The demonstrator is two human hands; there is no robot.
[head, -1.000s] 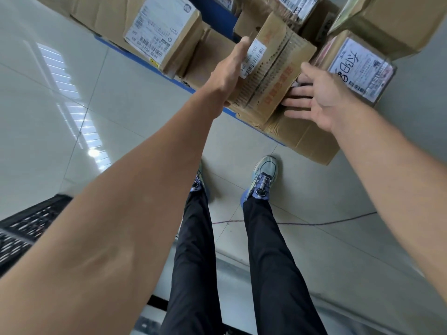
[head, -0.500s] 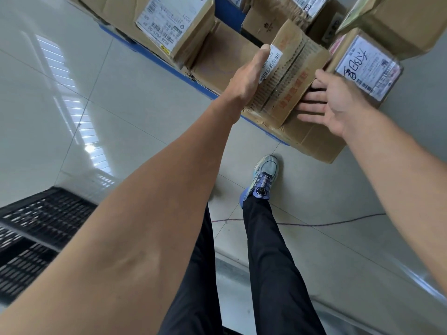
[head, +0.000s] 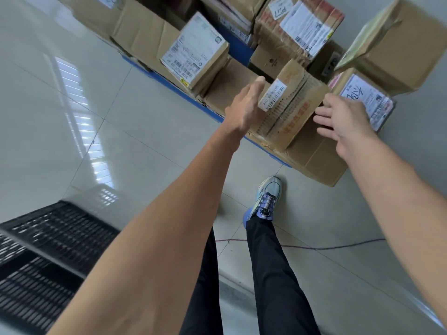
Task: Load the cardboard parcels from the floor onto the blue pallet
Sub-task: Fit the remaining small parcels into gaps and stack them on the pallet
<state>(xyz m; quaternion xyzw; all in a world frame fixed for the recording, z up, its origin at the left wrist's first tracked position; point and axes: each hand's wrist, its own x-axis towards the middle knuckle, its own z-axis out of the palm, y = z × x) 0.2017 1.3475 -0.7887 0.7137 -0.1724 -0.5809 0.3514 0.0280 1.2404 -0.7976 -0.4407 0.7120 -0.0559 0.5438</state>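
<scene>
Both hands have loosened since half a second ago, left hand (head: 246, 107) flat against and right hand (head: 343, 122) spread beside the taped, red-printed cardboard parcel (head: 294, 105) stacked at one o'clock on the blue pallet (head: 167, 82); probably best squared before they withdraw.

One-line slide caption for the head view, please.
Open left hand and right hand flank a tilted brown cardboard parcel atop boxes stacked on the blue plastic pallet.
</scene>
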